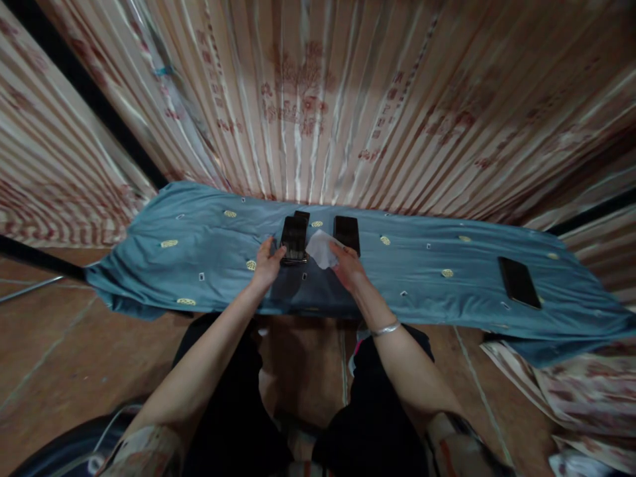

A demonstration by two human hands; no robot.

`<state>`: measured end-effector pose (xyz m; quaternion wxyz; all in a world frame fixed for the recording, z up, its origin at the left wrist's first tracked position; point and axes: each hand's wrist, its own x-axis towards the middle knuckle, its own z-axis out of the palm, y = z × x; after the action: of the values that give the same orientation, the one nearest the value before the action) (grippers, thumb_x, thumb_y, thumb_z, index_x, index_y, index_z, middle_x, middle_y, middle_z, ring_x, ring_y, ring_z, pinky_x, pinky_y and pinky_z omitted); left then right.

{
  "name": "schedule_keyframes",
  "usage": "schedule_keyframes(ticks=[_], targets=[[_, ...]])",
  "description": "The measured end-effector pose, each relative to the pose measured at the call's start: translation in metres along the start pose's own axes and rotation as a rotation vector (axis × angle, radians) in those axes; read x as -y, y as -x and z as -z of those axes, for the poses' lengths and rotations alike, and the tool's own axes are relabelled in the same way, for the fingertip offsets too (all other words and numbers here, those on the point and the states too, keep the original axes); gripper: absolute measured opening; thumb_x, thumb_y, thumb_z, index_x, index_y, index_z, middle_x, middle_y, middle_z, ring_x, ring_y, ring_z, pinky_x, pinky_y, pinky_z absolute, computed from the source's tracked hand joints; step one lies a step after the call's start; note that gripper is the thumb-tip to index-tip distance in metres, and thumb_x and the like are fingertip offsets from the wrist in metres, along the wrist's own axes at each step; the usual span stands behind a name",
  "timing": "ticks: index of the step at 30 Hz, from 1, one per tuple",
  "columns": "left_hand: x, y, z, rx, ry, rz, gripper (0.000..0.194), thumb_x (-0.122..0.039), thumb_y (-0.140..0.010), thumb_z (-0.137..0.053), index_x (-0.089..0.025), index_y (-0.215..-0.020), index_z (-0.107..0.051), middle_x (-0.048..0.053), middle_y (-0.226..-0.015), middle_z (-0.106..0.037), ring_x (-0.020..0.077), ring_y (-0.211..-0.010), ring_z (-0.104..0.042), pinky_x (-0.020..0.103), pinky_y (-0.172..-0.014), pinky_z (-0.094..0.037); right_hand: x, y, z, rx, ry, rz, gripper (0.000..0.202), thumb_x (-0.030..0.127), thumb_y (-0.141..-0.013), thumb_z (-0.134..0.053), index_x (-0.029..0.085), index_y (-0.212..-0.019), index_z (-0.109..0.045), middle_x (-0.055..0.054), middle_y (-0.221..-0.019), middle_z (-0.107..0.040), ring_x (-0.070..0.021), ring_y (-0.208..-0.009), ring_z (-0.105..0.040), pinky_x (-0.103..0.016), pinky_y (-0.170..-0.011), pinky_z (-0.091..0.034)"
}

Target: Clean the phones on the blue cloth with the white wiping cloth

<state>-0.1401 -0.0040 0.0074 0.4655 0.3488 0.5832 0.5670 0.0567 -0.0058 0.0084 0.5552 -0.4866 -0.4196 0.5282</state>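
My right hand [349, 266] pinches a white cloth [322, 249], a thin crumpled piece that hangs to the left of the fingers. Just left of the cloth lies a black phone [294, 235] with a shiny screen, resting on other dark flat items that show at its lower edge. My left hand [269, 263] is at this phone's left side, thumb by its edge and fingers apart. A small dark item [302, 215] pokes out behind the phone. Partly behind my right hand lies a second black flat device [347, 232].
The narrow bench is covered with a blue patterned cloth [238, 232]. A dark tablet-like device [519, 283] lies toward its right end. Behind it hangs a striped curtain [318, 132]. Dark poles [99, 99] stand at the sides. My knees are below the front edge.
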Motion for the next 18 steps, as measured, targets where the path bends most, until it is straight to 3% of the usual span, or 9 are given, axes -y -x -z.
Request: schedule_keyframes(ticks=[5, 8, 13, 18], targets=[[0.011, -0.015, -0.006, -0.018, -0.194, -0.018, 0.066, -0.017, -0.064, -0.083, -0.013, -0.126, -0.062, 0.019, -0.156, -0.046, 0.0304, -0.152, -0.033, 0.037, -0.125, -0.019, -0.006, -0.018, -0.006, -0.081, -0.026, -0.047, 0.028, 0.041, -0.085, -0.064, 0.014, -0.089, -0.071, -0.006, -0.077, -0.076, -0.0239, -0.085, -0.074, -0.036, -0.078, -0.059], [0.016, -0.022, -0.007, -0.02, -0.207, -0.01, 0.052, -0.02, -0.07, -0.078, -0.016, -0.12, -0.065, 0.015, -0.146, -0.058, 0.029, -0.145, -0.044, 0.04, -0.123, -0.026, -0.012, -0.024, -0.012, -0.1, -0.009, -0.06, 0.028, 0.039, -0.086, -0.064, 0.013, -0.093, -0.072, -0.004, -0.076, -0.073, -0.0224, -0.082, -0.071, -0.036, -0.079, -0.058], [0.019, -0.034, -0.004, 0.048, -0.078, -0.004, 0.02, -0.02, -0.072, -0.072, -0.02, -0.092, -0.07, 0.007, -0.107, -0.075, 0.0272, -0.121, -0.062, 0.04, -0.114, -0.041, -0.028, -0.033, -0.018, -0.078, 0.08, -0.081, 0.028, 0.039, -0.085, -0.061, 0.016, -0.095, -0.074, -0.003, -0.074, -0.071, -0.0232, -0.081, -0.07, -0.039, -0.081, -0.059], [0.02, -0.037, -0.004, 0.043, -0.002, 0.025, 0.021, -0.017, -0.069, -0.071, -0.021, -0.089, -0.07, 0.007, -0.099, -0.074, 0.0262, -0.115, -0.065, 0.039, -0.108, -0.045, -0.046, -0.047, -0.019, -0.054, 0.182, -0.018, 0.035, 0.046, -0.084, -0.06, 0.015, -0.091, -0.075, -0.004, -0.077, -0.07, -0.025, -0.087, -0.069, -0.041, -0.084, -0.057]])
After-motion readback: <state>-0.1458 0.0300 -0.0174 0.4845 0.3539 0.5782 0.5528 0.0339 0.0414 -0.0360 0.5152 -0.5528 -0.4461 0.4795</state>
